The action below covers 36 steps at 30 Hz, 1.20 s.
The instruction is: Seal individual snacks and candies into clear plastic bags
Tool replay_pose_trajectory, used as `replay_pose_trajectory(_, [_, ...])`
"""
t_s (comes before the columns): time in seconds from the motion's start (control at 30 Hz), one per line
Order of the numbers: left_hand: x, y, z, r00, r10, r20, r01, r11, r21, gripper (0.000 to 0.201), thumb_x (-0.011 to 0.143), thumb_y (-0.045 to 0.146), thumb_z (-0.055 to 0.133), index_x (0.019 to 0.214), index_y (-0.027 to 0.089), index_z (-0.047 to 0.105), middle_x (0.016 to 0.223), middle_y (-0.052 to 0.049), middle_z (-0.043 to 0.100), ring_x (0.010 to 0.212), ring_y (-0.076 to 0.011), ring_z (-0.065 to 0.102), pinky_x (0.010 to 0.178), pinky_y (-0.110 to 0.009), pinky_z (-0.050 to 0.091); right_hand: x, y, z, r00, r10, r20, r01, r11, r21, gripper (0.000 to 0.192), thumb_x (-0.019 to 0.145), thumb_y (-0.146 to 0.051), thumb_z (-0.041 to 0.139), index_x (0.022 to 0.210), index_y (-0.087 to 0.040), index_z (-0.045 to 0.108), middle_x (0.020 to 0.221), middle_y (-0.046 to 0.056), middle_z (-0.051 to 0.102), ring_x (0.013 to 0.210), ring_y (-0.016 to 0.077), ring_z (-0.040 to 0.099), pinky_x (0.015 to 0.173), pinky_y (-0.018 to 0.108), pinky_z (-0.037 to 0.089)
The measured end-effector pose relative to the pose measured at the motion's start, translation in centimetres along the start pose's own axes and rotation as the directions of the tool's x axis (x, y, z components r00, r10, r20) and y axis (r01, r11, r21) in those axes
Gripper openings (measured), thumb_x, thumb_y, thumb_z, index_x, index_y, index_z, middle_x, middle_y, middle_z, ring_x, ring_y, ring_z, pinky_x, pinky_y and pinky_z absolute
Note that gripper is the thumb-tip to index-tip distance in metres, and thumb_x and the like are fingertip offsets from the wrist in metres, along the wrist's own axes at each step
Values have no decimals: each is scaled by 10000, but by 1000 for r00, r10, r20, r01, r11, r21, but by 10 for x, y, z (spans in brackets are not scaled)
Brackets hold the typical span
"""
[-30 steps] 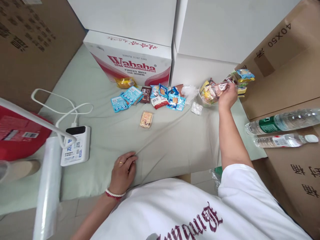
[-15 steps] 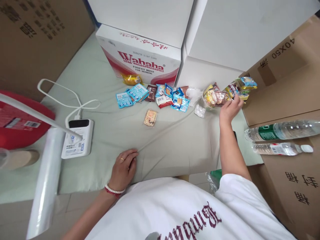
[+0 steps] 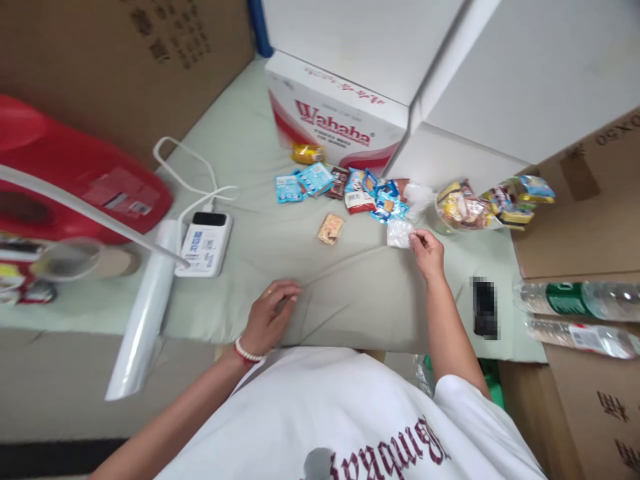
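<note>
My right hand (image 3: 428, 251) pinches a small clear white packet (image 3: 399, 233) lying on the pale green cloth (image 3: 350, 293). My left hand (image 3: 273, 315) rests flat on the cloth near its front edge, fingers loosely curled, holding nothing. Behind the packet lies a row of snack packets (image 3: 360, 193), blue, brown and red. A single biscuit packet (image 3: 331, 229) lies apart in front of them. At the right a clear bag stuffed with snacks (image 3: 463, 210) sits with more packets (image 3: 520, 200) beside it.
A Wahaha carton (image 3: 335, 123) and white boxes (image 3: 525, 87) stand behind. A white power bank (image 3: 205, 243) with cable, a film roll (image 3: 145, 313) and a red container (image 3: 75, 173) lie left. Two water bottles (image 3: 580, 300) rest on cardboard boxes (image 3: 600, 400) at right, a dark phone (image 3: 484, 307) nearby.
My right hand left the snack bag at the right and came back and left to the small white packet. The view swung left. My left hand stayed on the cloth.
</note>
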<state>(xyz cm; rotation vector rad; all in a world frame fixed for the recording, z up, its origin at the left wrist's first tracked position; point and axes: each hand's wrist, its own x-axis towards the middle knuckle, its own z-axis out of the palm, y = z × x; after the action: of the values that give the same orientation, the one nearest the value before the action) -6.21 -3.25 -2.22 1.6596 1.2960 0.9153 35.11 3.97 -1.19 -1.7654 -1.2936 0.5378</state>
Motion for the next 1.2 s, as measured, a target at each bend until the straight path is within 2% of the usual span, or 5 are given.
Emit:
replay_pose_trajectory(0.3, [65, 33, 47, 826, -281, 489, 550, 594, -587, 573, 682, 623, 859, 983, 162, 699, 702, 29, 571, 527, -60, 437, 462, -198, 267, -78, -74, 55, 853, -295, 431, 169, 937, 305, 190, 914, -449, 719, 924, -276, 797, 1015, 74, 716, 951, 222, 666, 846, 379, 548])
replay_pose_trajectory(0.73, [57, 14, 27, 955, -184, 233, 293, 715, -635, 470, 753, 607, 815, 877, 173, 680, 805, 5, 623, 725, -117, 521, 691, -258, 433, -130, -46, 40, 929, 39, 367, -161, 938, 307, 285, 934, -507, 686, 1096, -297, 789, 1144, 83, 731, 891, 203, 666, 784, 361, 572])
replay_pose_trajectory(0.97, [60, 17, 21, 981, -15, 192, 102, 887, -450, 337, 823, 507, 766, 925, 189, 720, 1048, -86, 667, 972, -203, 602, 824, -310, 487, -121, -66, 66, 704, 133, 697, -433, 859, 273, 410, 732, -566, 839, 923, -205, 797, 770, 15, 701, 601, 126, 518, 552, 248, 405])
replay_pose_trajectory(1.1, [49, 16, 25, 935, -299, -190, 223, 914, -340, 331, 819, 508, 749, 899, 207, 637, 904, -30, 644, 834, -166, 579, 729, -273, 472, -122, -74, 83, 842, 205, 500, -385, 877, 288, 330, 741, -519, 807, 838, -206, 765, 615, -37, 583, 533, 103, 405, 509, 237, 310])
replay_pose_trajectory(1.2, [38, 23, 40, 937, -345, 61, 339, 848, -409, 400, 836, 591, 720, 832, 205, 617, 747, 2, 622, 704, -152, 563, 673, -282, 465, -126, -81, 92, 899, 179, 399, -314, 899, 306, 254, 757, -448, 786, 861, -221, 739, 681, -36, 613, 561, 108, 425, 531, 237, 345])
